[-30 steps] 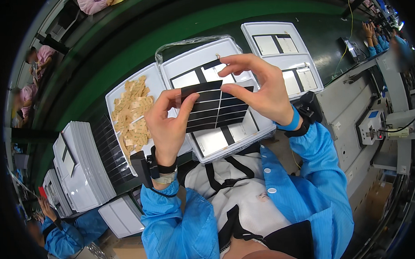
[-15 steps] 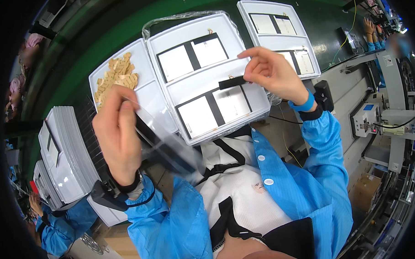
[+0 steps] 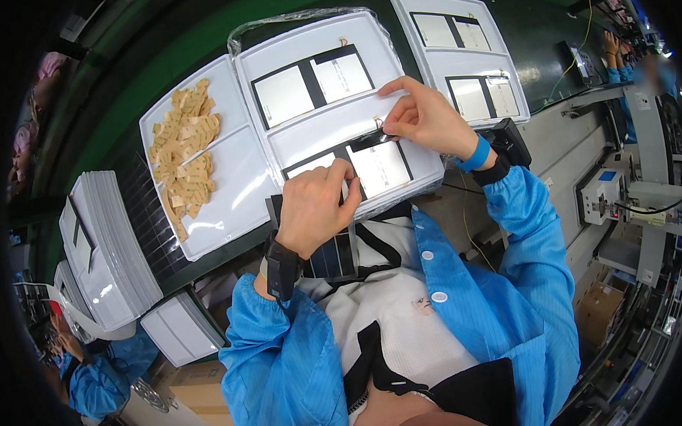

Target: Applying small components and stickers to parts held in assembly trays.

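Observation:
A white two-compartment tray [image 3: 279,151] in front of me holds flat white panels with black edges and small wire leads, like battery packs. Over the front panel [image 3: 381,170], my right hand [image 3: 428,123] pinches the end of a black strip [image 3: 371,140] at the panel's far edge. Whether the strip is stuck down, I cannot tell. My left hand [image 3: 318,206] is closed, its fingertips by the same panel's near left part, which they partly cover. Below that hand hangs a clear sheet with black strips [image 3: 331,257], held in its fingers. The rear panel [image 3: 314,86] lies untouched.
A tray on the left [image 3: 234,172] holds a heap of tan paper liners [image 3: 185,154]. Another tray with panels [image 3: 456,62] is at the far right. Stacked white trays [image 3: 106,251] stand at left. A machine [image 3: 603,192] is at right; co-workers' hands show at both sides.
My left hand has swung right with the clear sheet, from above the liners to the front panel. My right hand has lowered the black strip to the panel's far edge.

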`<action>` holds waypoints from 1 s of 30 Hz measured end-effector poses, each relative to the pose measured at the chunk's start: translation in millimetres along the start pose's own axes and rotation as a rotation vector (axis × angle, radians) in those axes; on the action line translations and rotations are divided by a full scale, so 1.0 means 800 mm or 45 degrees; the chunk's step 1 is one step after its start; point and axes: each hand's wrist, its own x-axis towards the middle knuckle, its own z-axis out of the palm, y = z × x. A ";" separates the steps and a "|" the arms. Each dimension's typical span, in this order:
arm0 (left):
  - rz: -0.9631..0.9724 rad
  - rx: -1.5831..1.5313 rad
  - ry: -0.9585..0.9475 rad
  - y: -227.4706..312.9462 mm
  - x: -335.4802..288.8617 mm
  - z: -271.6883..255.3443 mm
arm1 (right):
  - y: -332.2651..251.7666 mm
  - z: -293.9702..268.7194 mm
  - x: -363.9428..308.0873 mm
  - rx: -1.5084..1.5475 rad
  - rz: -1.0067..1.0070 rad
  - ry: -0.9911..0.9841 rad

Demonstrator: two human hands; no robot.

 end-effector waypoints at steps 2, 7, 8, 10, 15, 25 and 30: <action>-0.019 -0.011 -0.001 -0.001 -0.001 0.001 | 0.001 0.000 0.000 -0.011 0.001 -0.006; 0.035 0.139 -0.018 0.006 0.003 -0.003 | 0.000 0.002 0.002 -0.023 0.016 -0.012; 0.037 0.138 -0.018 0.005 0.004 0.000 | 0.002 0.002 0.003 -0.039 0.001 -0.004; 0.042 0.131 0.037 0.003 0.003 0.007 | 0.003 0.002 0.003 -0.057 -0.010 0.008; 0.044 0.175 0.045 0.006 0.004 0.006 | -0.004 0.001 0.003 -0.125 -0.059 0.031; 0.028 0.166 0.101 0.005 0.004 0.011 | -0.011 0.011 0.003 -0.358 -0.044 0.103; 0.021 0.162 0.098 0.006 0.004 0.011 | -0.016 0.011 0.001 -0.392 -0.060 0.112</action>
